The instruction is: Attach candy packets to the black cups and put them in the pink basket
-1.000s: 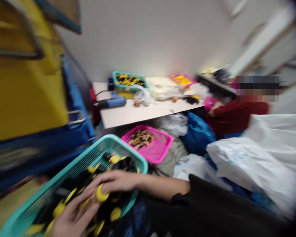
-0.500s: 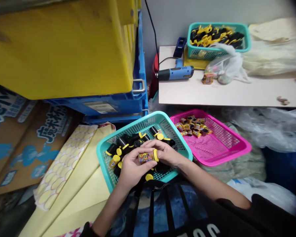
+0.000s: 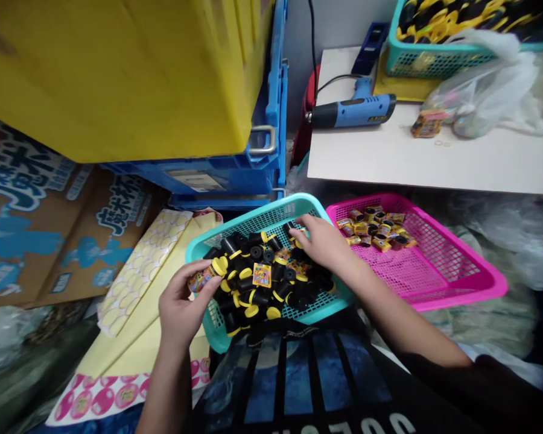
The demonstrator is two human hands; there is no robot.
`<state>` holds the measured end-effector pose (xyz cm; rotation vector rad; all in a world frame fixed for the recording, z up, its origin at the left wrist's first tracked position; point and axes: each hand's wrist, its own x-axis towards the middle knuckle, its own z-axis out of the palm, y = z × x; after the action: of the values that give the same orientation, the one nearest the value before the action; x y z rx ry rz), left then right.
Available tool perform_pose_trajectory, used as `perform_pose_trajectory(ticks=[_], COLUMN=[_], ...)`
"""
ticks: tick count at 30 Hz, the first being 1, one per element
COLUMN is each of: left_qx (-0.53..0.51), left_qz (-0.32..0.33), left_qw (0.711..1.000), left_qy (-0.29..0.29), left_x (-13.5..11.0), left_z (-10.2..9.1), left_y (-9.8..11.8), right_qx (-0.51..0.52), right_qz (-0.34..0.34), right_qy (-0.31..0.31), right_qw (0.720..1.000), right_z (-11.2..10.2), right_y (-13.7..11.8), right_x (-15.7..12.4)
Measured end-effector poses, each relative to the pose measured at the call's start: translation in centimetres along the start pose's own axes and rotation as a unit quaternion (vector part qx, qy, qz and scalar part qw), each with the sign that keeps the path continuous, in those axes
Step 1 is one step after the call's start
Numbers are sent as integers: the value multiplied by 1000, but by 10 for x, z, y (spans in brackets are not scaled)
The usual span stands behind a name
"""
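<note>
My left hand (image 3: 183,295) is closed around a small bottle with a colourful printed sleeve (image 3: 201,278) and a yellow cap, at the left rim of the teal basket (image 3: 280,208). Inside that basket lie many small black bottles (image 3: 260,295) with yellow caps, and a loose printed sleeve (image 3: 262,275) rests on top of them. At the basket's far right part, my right hand (image 3: 323,241) has its thumb and fingers around a black bottle (image 3: 289,228); its fingers partly hide the bottle's cap end.
A pink basket (image 3: 461,271) with small printed sleeves (image 3: 380,228) stands to the right. On the white table (image 3: 434,163) lie a blue heat gun (image 3: 362,111), a plastic bag (image 3: 498,90) and another teal basket (image 3: 434,63). Stacked yellow (image 3: 140,78) and blue crates (image 3: 235,175) rise at left.
My hands have moved apart. The left carried the sleeved bottle to the basket's left rim; the right let go of it and reached to a black bottle at the far right. The view has shifted.
</note>
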<state>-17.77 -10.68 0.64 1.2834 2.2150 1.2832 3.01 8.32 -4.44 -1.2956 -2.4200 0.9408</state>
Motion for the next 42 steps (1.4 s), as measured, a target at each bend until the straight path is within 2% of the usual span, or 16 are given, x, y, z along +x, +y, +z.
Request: perform_pose_trajectory(ticks=[2, 4, 6, 9, 12, 14, 16, 18, 24, 28, 31, 33, 35, 37, 39, 42], left_qx=[121, 202, 225, 197, 201, 285, 388, 429, 258, 184, 163, 129, 78, 8, -79, -193], left_qz=[29, 61, 90, 140, 188, 171, 123, 88, -28, -101, -84, -54, -72, -147, -222, -259], left_qw=[990, 969, 962, 963, 941, 910, 875, 859, 935, 950, 957, 974, 985, 983, 968, 945], left_qy=[-70, -131, -128, -118, -198, -247, -262, -267, -240, -233, -224, -179, -137, -109, -85, -58], left_x=[-6, -11, -13, -9, 1, 5, 6, 4, 0, -3, -5, -6, -7, -9, -12, -16], left_z=[-9, -11, -6, 10, 37, 55, 67, 72, 65, 54, 39, 29, 21, 17, 19, 30], left_y=[-12, -18, -18, -6, 11, 20, 25, 26, 15, 12, 9, 6, 5, 8, 14, 25], right_qx=[-127, -167, -165, -127, -11, 59, 96, 114, 146, 179, 204, 210, 220, 242, 283, 361], right_qz=[29, 42, 34, 14, -26, -56, -73, -78, -99, -106, -88, -73, -66, -71, -82, -81], right_qy=[-74, -122, -133, -85, 4, 42, 55, 54, 23, -17, -31, -35, -38, -43, -65, -129], right_qw=[989, 977, 977, 988, 1000, 996, 991, 989, 984, 978, 975, 974, 973, 967, 953, 920], right_z=[7, 15, 18, 13, 4, 1, 1, 4, 12, 10, 9, 9, 9, 9, 11, 19], right_y=[-5, -7, -4, 5, 12, 15, 17, 19, 21, 13, 7, 4, 0, -7, -18, -38], right_x=[4, 3, 0, -7, -16, -23, -30, -36, -41, -39, -39, -39, -40, -39, -39, -37])
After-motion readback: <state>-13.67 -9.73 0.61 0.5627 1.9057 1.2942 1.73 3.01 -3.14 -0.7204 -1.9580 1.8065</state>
